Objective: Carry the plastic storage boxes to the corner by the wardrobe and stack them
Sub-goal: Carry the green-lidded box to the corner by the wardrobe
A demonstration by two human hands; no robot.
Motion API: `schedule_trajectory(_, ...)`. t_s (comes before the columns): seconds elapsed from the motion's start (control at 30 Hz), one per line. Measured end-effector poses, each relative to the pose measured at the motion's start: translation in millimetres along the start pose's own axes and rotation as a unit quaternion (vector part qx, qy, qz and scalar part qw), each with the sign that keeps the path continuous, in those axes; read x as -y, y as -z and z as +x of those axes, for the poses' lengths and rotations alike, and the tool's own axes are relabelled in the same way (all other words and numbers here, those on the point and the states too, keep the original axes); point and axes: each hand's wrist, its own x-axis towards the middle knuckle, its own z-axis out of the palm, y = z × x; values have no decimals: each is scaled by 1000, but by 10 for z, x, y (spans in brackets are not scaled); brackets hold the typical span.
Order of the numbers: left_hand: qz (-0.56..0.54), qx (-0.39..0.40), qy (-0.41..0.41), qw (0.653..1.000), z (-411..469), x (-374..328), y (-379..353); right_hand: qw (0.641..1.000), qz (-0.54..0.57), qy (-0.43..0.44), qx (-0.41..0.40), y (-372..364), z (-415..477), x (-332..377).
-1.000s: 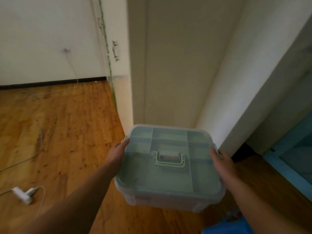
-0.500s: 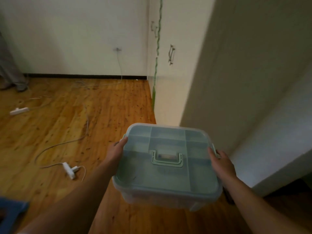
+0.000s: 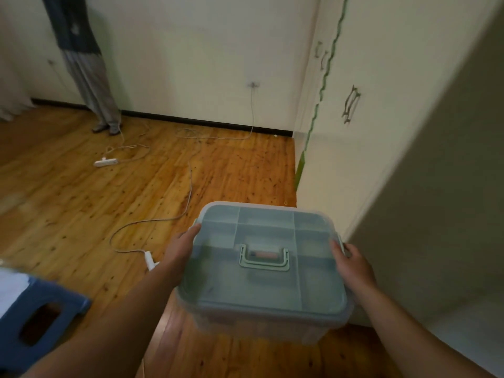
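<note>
I've swung left over the last second: the wardrobe side panel that filled the view has slid off to the right, and now the open floor (image 3: 81, 208) and the corner beside the wardrobe (image 3: 381, 110) show ahead, so I read this as mid-carry, lined up toward the drop spot, nothing stacked yet. One storage box (image 3: 261, 271), translucent with a pale green lid and a folded-down lid handle (image 3: 264, 256), is held in the air at waist level in front of me, just left of the wardrobe's side, clear of the floor. Left hand (image 3: 181, 248) is clamped on the box's left edge, thumb over the lid rim; right hand (image 3: 353, 261) is clamped on the right edge by the side latch, same grip as half a second ago. Count: one box in view, no second box visible at the corner, so this looks like the base of the stack or the others are out of frame, can't tell. Two power strips on the floor, one far (image 3: 105, 161), one near (image 3: 150, 260) just past my left wrist, with white cable (image 3: 188, 186) looping between; trip risk on the path. One blue stool (image 3: 35, 312) at lower left. One other person standing (image 3: 90, 77) by the far wall.
</note>
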Motion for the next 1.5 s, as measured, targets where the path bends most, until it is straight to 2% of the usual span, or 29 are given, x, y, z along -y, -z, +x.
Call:
schedule_trajectory(0.4, -56, -70, 10, 996, 931, -451, -264, 998, -28, 31, 36, -449, 1262, 650)
schedule_trajectory(0.87, -40, -35, 31, 998, 2298, -1170, -401, 1000, -3, -10, 26, -1026, 2262, 1464)
schedule_trajectory(1.0, -20, -1, 38, 999, 2808, -1534, -364, 1000, 1, -25, 6, -1276, 2544, 1777)
schedule_trajectory(1.23, -8, -5, 28, 1000, 3491, -2099, -373, 1000, 10, -22, -13, -1555, 2945, 2258)
schedule_trajectory(1.5, -8, 25, 33, 999, 4153, -2593, -477, 1000, 13, -21, -19, -1793, 3617, 2720)
